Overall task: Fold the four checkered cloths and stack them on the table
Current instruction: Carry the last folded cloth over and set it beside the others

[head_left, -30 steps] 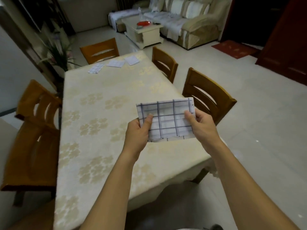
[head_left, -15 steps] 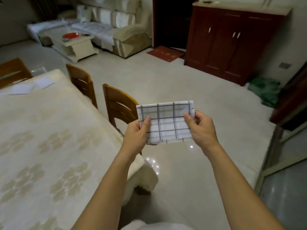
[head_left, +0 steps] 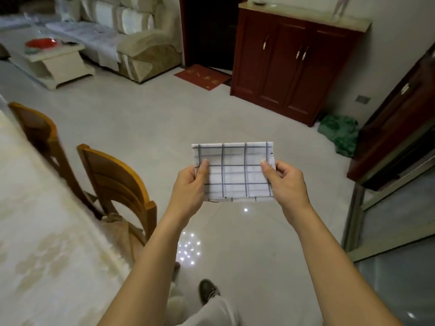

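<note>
A folded white cloth with a dark grid pattern [head_left: 235,171] is held flat in the air over the tiled floor, to the right of the table. My left hand [head_left: 189,189] pinches its left edge, thumb on top. Its right edge is pinched the same way by my right hand [head_left: 286,182]. The table [head_left: 35,220], covered in a cream floral tablecloth, fills the lower left. No other checkered cloths are in view.
Two wooden chairs [head_left: 120,184] stand along the table's right side. A red-brown cabinet [head_left: 292,64] and a green bundle [head_left: 339,135] are at the back right. A sofa [head_left: 131,36] and a low white coffee table [head_left: 51,62] are at the back left. My shoe [head_left: 208,291] shows below.
The view has swung right, away from the table and toward the open floor and cabinet. Both hands keep the same grip on the folded cloth, which now hangs over the floor.
</note>
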The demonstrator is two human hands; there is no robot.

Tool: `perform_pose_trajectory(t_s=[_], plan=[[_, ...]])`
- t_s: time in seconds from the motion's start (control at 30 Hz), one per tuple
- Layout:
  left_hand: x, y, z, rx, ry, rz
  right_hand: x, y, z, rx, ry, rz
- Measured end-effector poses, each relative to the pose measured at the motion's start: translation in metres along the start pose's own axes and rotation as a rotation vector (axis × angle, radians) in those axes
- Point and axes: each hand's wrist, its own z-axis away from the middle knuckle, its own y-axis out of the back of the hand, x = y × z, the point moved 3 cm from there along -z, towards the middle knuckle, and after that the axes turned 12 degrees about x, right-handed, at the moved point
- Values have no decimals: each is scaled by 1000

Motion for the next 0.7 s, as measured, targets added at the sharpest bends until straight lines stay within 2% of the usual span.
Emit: perform_pose_trajectory(t_s=[0.17, 0.43, 0.57, 0.7], plan=[[16, -31, -89, -56, 26, 42, -22, -19, -90, -1, -65, 53], [25, -19, -192, 35, 32, 48, -29, -91, -182, 1, 48, 85], [20, 9, -237, 130, 56, 43, -33, -149, -220, -64, 73, 85], [10, 47, -277, 261, 61, -2, -35, -219, -258, -199, 67, 29]])
